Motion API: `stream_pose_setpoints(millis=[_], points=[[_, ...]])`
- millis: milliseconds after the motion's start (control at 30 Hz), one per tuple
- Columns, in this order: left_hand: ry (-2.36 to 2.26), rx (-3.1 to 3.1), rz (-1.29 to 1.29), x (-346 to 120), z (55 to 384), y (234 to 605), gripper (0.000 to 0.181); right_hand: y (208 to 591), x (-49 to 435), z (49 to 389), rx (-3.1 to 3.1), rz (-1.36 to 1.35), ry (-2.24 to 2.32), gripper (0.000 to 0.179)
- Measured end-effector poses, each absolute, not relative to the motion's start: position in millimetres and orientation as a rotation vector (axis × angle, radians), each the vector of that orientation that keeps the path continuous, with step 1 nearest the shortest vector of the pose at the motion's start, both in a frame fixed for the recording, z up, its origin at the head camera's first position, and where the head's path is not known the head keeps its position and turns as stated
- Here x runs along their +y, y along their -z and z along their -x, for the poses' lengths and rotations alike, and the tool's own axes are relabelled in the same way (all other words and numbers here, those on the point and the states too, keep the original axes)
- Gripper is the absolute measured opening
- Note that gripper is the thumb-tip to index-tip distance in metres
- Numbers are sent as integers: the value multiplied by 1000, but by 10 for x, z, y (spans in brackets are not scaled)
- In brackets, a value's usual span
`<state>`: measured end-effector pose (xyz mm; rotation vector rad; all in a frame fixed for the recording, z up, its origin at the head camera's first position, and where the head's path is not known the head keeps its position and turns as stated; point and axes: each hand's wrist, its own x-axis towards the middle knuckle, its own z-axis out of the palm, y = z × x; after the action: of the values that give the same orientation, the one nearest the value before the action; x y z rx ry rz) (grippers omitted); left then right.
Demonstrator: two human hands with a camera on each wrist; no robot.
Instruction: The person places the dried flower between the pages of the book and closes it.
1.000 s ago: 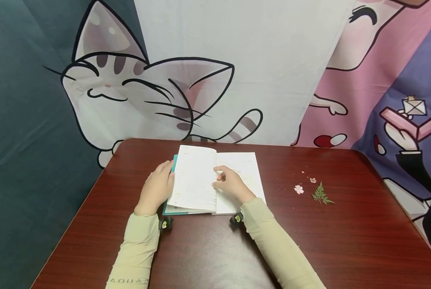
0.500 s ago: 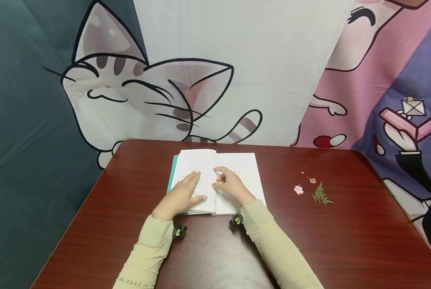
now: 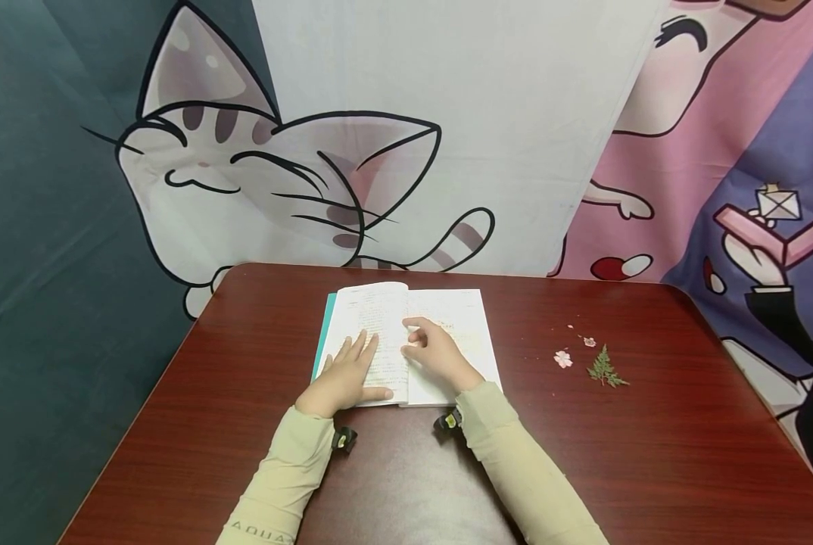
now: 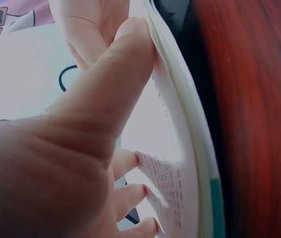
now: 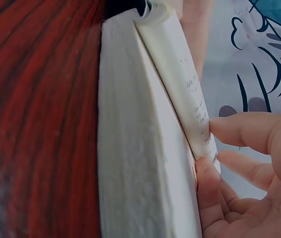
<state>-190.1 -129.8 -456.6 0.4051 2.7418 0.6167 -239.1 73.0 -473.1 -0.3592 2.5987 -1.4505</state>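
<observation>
An open book (image 3: 447, 378) with a teal cover (image 3: 322, 333) lies on the table, its printed left page (image 3: 372, 299) bulging up towards the gutter. My left hand (image 3: 341, 382) rests flat on the lower part of that page, fingers spread; its thumb lies along the bottom edge. Near the gutter, the right hand (image 3: 440, 354) touches the paper with thumb and forefinger, which stand apart in a loose curve. In the right wrist view, the thumb tip (image 5: 208, 173) sits at the fold and the forefinger (image 5: 235, 128) meets the left page. Small brownish specks (image 3: 442, 325) show on the right page.
Right of the book, a pink flower (image 3: 563, 359), a smaller blossom (image 3: 589, 341) and a green fern-like sprig (image 3: 606, 369) lie on the dark red wooden table (image 3: 686, 439). A cartoon-cat cloth (image 3: 515, 136) hangs behind the table's far edge.
The left hand has moved from the book's left edge onto the left page, then slid down towards its bottom with fingers spread. The left page lies flatter. The right hand has barely moved.
</observation>
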Motion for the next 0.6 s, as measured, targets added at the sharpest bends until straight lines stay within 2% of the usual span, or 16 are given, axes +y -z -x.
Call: stream_pose_setpoints(millis=[367, 600], points=[[-597, 2712, -404, -1327, 1924, 4625, 103, 4598, 869, 2337, 2501, 346, 1554, 47], [-585, 2720, -417, -1332, 1913, 4613, 101, 4392, 1144, 2289, 2668, 474, 1494, 38]])
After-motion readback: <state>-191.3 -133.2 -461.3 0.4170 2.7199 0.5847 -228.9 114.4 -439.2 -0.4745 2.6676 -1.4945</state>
